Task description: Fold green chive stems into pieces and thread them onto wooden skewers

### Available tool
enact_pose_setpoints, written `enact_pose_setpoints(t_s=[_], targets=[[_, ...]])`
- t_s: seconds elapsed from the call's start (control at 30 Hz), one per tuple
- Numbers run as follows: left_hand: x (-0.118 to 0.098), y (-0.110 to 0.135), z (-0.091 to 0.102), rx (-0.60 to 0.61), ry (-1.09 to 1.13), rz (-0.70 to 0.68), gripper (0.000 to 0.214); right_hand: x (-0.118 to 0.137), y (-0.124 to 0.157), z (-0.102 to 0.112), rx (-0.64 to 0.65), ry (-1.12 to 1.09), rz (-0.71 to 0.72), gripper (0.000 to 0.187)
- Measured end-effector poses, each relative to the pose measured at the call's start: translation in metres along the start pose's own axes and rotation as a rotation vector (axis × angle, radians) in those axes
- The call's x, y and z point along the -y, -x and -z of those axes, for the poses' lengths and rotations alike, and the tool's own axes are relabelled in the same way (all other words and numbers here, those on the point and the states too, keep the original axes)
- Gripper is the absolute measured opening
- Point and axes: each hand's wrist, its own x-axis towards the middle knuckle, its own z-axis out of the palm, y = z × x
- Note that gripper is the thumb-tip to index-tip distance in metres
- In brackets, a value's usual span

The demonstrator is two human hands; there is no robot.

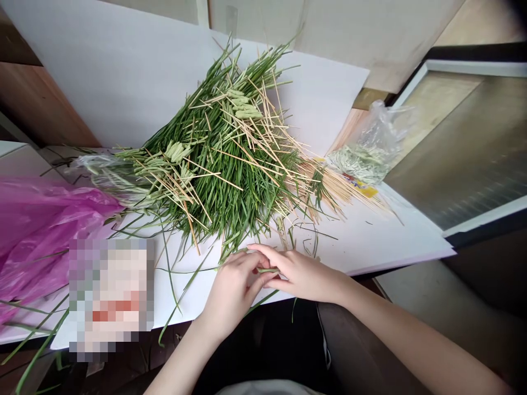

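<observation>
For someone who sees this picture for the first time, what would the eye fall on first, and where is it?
The eye goes first to the large heap of long green leaves in the middle of the white board, with many thin pale sticks scattered over it. Next comes the bright magenta plastic at the left side. At the front edge, the left hand and right hand hold a green blade.

Tabletop board [123, 82]: grass-and-skewer heap [222, 159] on it, centre; plastic bag [370, 148] at two o'clock, just beyond the heap; plastic sheet [41, 236] at nine o'clock, touching the heap.
</observation>
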Motion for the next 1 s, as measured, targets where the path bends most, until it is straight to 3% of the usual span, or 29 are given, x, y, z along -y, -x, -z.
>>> enact_pose_setpoints(t_s=[0.07,0.2,0.47,0.63,0.8,0.9,1.0], targets=[[0.002,0.0,0.003,-0.019,0.017,-0.03,0.004,-0.005,0.001,0.0,-0.023,-0.088,0.003,0.061],[0.006,-0.001,0.014,-0.086,-0.004,-0.064,0.004,-0.022,0.005,0.007,-0.041,-0.189,-0.006,0.011],[0.012,-0.001,0.024,-0.07,-0.075,-0.121,0.005,-0.031,0.017,0.012,-0.061,-0.187,0.0,0.024],[0.0,0.002,0.015,0.075,-0.206,-0.208,0.015,-0.022,0.016,0.005,-0.049,-0.165,0.019,0.027],[-0.009,0.003,0.006,0.117,-0.309,-0.213,0.025,-0.015,0.018,0.001,-0.036,-0.162,0.013,0.037],[-0.009,0.002,0.006,0.148,-0.212,-0.16,0.028,-0.012,0.021,0.001,-0.066,-0.169,0.038,0.035],[-0.01,0.001,0.009,0.181,0.06,-0.065,0.031,-0.008,0.025,0.001,-0.13,-0.181,0.095,0.03]])
